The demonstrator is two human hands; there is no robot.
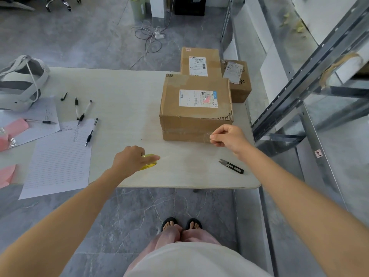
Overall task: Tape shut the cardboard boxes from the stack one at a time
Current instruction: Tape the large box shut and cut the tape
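The step in hand looks like drawing out a length of clear tape for the nearest cardboard box [195, 108], which sits right of centre on the counter [123, 100]. Two more boxes stand behind it: a taller box [199, 60] and a smaller box [237, 82] at the counter's far right corner.

The left hand [129, 158] is curled over a yellow tape roll [149, 163], holding it down on the counter at lower centre. The right hand [229, 137] pinches the free end of the tape [209, 134] between thumb and fingertips, just in front of the lower right corner of the box's front face. The strip between roll and fingers is barely visible, so I cannot tell how taut it is.

To do this well:
- **Tension:** the strip should stay taut and flat so that it does not twist or stick to itself.
- **Roll:** a firmly pinned roll gives the pull something to work against.
- **Placement:** the end should land squarely over the horizontal seam low on the front face and be pressed down before it is smoothed along.
- **Cutting:** the black thread snips [232, 166] lie on the counter to the lower right, near the right hand, and seem the tool for it. The tape should be stuck down first so that a hand is free.
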